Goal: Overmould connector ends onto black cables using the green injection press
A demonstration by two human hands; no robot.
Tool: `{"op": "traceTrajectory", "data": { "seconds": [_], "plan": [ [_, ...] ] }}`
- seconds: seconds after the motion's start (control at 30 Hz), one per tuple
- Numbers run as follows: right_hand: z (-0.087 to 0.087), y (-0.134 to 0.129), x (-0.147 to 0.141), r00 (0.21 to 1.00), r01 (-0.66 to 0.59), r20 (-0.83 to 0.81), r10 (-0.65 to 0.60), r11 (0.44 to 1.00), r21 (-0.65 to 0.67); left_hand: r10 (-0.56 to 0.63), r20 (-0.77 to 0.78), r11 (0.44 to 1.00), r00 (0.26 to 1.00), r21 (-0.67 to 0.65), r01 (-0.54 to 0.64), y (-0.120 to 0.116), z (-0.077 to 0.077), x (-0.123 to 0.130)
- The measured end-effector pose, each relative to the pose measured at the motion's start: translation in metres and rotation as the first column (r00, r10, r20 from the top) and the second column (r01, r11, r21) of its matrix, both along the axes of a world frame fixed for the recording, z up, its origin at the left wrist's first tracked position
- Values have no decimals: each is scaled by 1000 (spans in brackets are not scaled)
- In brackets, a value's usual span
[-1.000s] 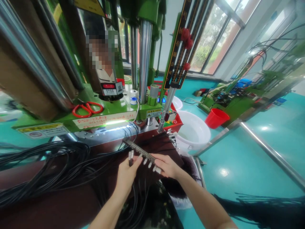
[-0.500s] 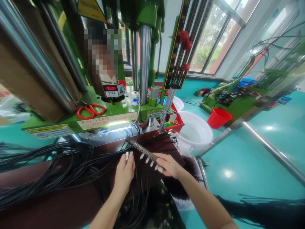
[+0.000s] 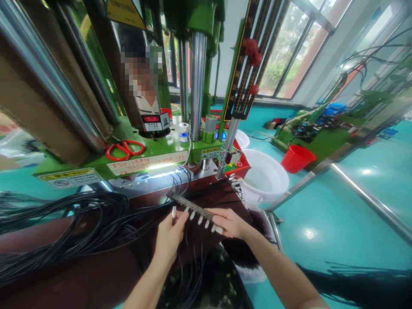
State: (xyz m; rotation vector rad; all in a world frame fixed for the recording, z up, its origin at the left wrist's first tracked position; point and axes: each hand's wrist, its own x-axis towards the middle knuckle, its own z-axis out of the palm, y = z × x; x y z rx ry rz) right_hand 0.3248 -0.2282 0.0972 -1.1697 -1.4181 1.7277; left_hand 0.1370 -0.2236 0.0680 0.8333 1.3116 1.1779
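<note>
My right hand [image 3: 230,223] is closed on the near end of a narrow metal bar [image 3: 183,201], which is held tilted above the brown tabletop. Several white cable connectors [image 3: 200,219] sit along the bar's lower edge, with thin black cables hanging below. Beside the bar's far half, my left hand [image 3: 170,234] is closed on a small silver-white connector [image 3: 174,212] that sticks up between its fingers. Its thumb and fingertip meet the bar's edge at another connector, partly covered by the fingers.
Bundles of black cables [image 3: 96,223] cover the left of the brown table [image 3: 64,285]. Behind it stands a green press [image 3: 99,161] with red-handled scissors [image 3: 125,150] on its bed. White tub [image 3: 273,176], red bucket [image 3: 298,159] and a metal rail [image 3: 367,197] are to the right.
My left hand has moved right and met the bar, bringing one connector to its edge while another stays up between the fingers. The right hand still holds the bar.
</note>
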Motion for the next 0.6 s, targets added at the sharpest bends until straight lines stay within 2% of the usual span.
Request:
{"op": "traceTrajectory", "data": {
  "seconds": [0.17, 0.3, 0.43, 0.6],
  "plan": [
    [3, 1, 0, 997, -45, 70, 42, 998, 48, -16, 66, 999, 998, -42, 19, -1, 1, -1],
    [0, 2, 2, 999, -38, 9, 38, 999, 13, -56, 123, 996, 991, -56, 63, -2, 8, -1],
    [-3, 4, 5, 999, -49, -15, 49, 999, -19, -54, 180, 989, 982, -127, 78, -3, 14, -4],
    [-3, 6, 7, 996, -90, -4, 90, 996, -15, -146, 181, 978, 973, -120, 169, -3, 14, -7]
  ]
}}
